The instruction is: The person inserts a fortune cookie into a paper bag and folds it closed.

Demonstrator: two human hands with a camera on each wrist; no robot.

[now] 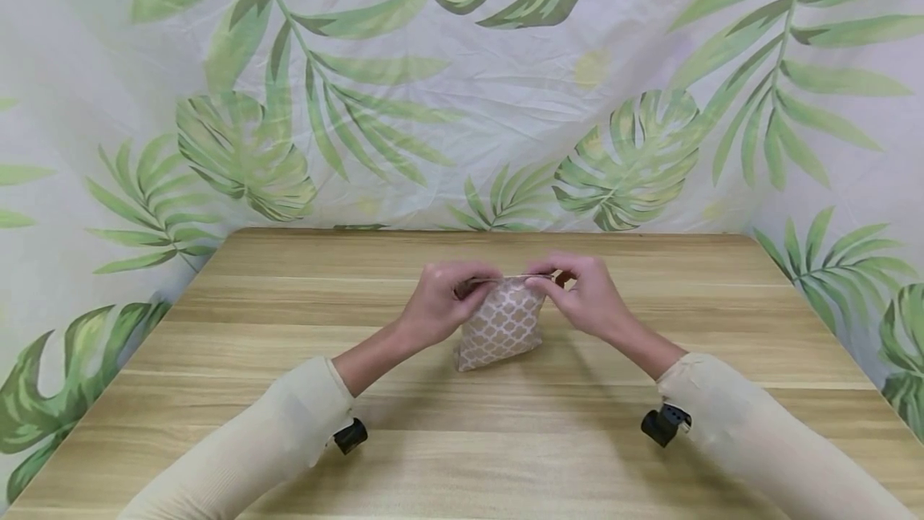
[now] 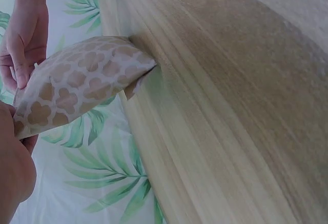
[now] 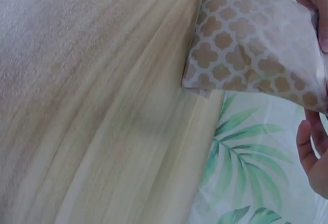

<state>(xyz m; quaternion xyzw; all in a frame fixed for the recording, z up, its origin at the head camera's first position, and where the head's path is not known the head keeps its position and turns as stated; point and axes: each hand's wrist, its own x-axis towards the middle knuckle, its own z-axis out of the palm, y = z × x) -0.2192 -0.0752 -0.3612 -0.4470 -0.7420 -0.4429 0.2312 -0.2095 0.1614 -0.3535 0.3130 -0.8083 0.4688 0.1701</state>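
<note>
A small brown paper bag with a white lattice pattern stands upright on the wooden table, between both hands. At its top left corner the left hand pinches the edge between thumb and fingers. My right hand pinches the top right corner in the same way. Between them the top edge runs nearly straight. In the left wrist view the bag bulges in the middle, and its bottom end meets the table. From the right wrist, the bag's patterned face shows broadside. What the bag contains is hidden.
The wood-grain table spreads around the bag on all sides. Behind it and at both sides hangs a white cloth printed with green leaves. A small black camera sits under the left sleeve, another black camera under the right.
</note>
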